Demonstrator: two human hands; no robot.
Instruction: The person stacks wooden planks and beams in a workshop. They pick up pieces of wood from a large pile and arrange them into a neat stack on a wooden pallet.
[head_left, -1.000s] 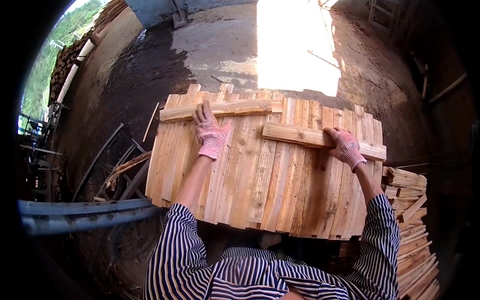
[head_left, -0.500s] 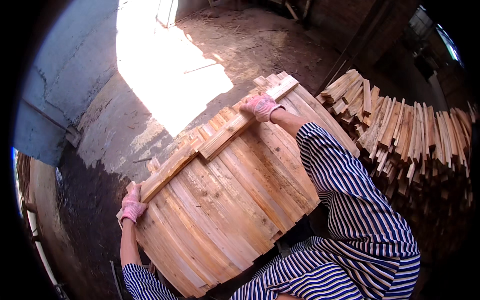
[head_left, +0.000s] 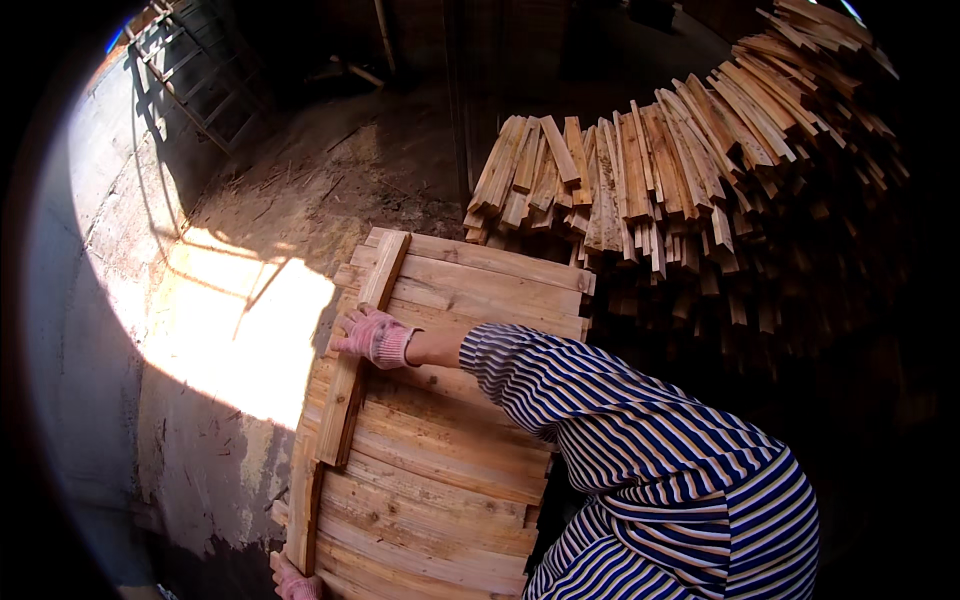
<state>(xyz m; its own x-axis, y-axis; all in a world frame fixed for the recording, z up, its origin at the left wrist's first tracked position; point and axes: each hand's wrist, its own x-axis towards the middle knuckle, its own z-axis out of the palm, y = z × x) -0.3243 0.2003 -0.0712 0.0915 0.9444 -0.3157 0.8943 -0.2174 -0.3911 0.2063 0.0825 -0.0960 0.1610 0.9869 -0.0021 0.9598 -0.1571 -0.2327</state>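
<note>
Long wooden boards (head_left: 440,500) lie side by side in front of me, their ends uneven. Across them near their left ends run two battens: an upper batten (head_left: 340,405) and a lower batten (head_left: 303,515), overlapping where they meet. My right hand (head_left: 374,336), in a pink knitted glove, is closed over the upper batten with its fingers curled past the far edge. At the bottom edge my left hand (head_left: 294,581), gloved alike and partly cut off, is closed round the lower batten by the boards' corner. What supports the boards is hidden.
A large pile of cut wood strips (head_left: 650,170) rises at the far right, close to the boards' end. A ladder (head_left: 195,95) leans at the far left. Sunlight falls on the rough floor (head_left: 235,330) beside a pale wall (head_left: 60,330).
My view has swung to the right, so the boards appear turned and the wood pile sits nearer the middle. Both hands keep their hold; the left has slid toward the lower edge of view.
</note>
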